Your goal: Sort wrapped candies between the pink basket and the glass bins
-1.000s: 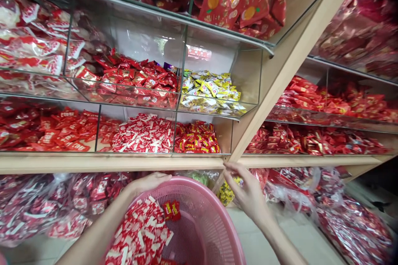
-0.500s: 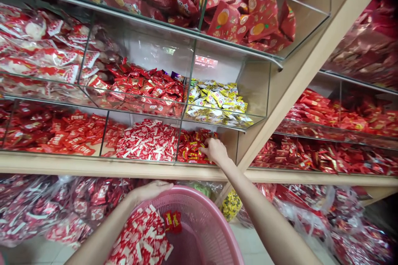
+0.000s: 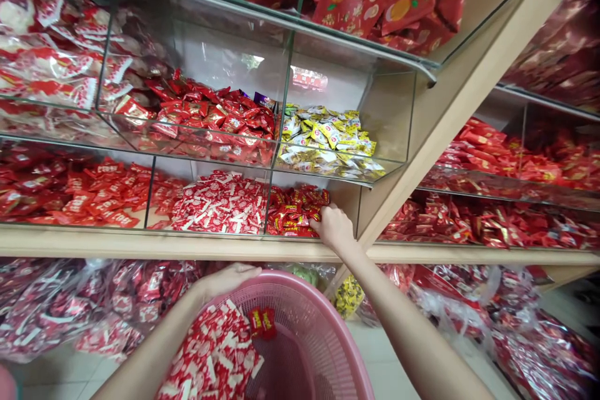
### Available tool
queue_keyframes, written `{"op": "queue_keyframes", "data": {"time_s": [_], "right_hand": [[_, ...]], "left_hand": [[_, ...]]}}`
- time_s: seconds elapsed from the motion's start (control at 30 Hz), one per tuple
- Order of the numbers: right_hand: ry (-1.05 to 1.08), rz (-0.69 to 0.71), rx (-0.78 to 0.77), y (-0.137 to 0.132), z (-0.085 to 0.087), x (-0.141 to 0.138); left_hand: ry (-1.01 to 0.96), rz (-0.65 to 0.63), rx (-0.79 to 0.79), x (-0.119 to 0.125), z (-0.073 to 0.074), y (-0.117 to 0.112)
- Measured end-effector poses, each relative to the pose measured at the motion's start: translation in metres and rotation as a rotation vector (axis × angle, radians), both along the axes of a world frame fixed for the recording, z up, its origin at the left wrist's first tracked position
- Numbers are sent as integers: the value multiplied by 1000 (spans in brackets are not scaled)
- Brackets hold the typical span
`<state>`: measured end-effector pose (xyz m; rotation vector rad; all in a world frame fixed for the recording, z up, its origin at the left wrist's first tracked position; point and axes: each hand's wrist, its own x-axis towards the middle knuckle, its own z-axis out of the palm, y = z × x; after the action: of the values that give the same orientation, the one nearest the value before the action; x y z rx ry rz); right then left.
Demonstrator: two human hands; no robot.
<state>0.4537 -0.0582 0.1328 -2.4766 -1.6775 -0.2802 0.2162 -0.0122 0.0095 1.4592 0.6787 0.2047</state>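
Currently R hand (image 3: 336,226) is at btm bin (image 3: 345,199) of red-yellow pkts (image 3: 291,211), fingers curled; can't tell if it's pinching any. L hand (image 3: 227,281) lies over pink basket (image 3: 323,325) rim, fingers straight, grip unclear. Basket's below shelf (image 3: 140,246), w/ red-white sweets (image 3: 210,353) inside.

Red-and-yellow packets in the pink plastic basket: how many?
2: one red-and-yellow packet and another packet close on its right, in the pink plastic basket, by the red-and-white packet pile. More may be hidden under the pile.
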Motion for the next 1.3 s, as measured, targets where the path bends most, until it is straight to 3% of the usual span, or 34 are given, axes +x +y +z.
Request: {"op": "queue_keyframes", "data": {"time_s": [0.3,0.7,0.83,0.97,1.07,1.17,1.3], "right_hand": [[164,-31,-11,3,-3,11],[222,-30,-18,4,-3,11],[180,16,59,-11,9,14],[212,147,186,-51,13,3],[391,263,127,-86,-16,-25],[437,281,-132,-107,-68,-56],[300,159,-355,-105,-124,-75]], "left_hand": [[22,-5,38,1,9,-5],[58,-16,97,0,7,-3],[33,14,10,1,5,-4],[19,8,-25,2,-2,-1],[47,11,24,1,-5,1],[72,-2,58,0,-5,2],[84,-19,120,-1,-4,2]]}}
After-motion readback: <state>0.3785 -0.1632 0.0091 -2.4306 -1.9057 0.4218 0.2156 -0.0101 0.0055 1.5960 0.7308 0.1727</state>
